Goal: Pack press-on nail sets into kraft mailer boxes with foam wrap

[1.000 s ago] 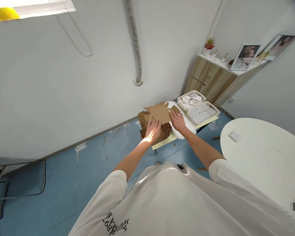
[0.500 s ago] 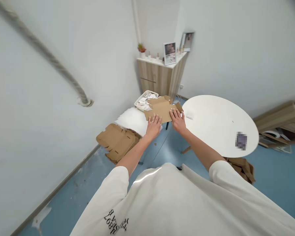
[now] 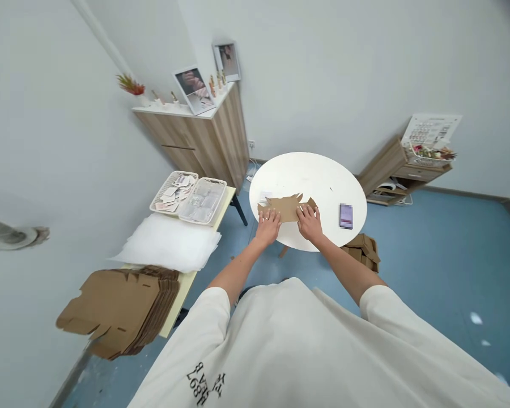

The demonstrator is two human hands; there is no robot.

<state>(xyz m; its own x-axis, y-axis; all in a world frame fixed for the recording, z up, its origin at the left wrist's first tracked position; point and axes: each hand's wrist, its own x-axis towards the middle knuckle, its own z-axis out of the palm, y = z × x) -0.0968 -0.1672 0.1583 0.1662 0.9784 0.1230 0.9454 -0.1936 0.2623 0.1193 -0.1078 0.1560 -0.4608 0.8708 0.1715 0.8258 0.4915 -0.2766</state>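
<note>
A brown die-cut cardboard box blank [image 3: 287, 208] is between my hands, over the near part of the round white table [image 3: 306, 170]. My left hand [image 3: 268, 225] grips its left end, fingers on top and a ring on one finger. My right hand [image 3: 310, 222] holds the right end the same way; both thumbs are mostly hidden. Some flaps stick up along the far side and at the right corner. Whether the cardboard touches the tabletop I cannot tell. To the right of my right hand lies a pixelated purple item [image 3: 345, 216].
On the left, a pale yellow table [image 3: 225, 207] carries a stack of flat cardboard blanks [image 3: 119, 300], white sheets [image 3: 170, 241] and two white baskets [image 3: 204, 199]. Folded cardboard boxes [image 3: 363, 252] sit on the floor beside the round table. A wooden cabinet [image 3: 195, 141] stands behind.
My view has swung right. Both hands have carried the cardboard blank from beside the left table to over the round white table, still gripping both ends.
</note>
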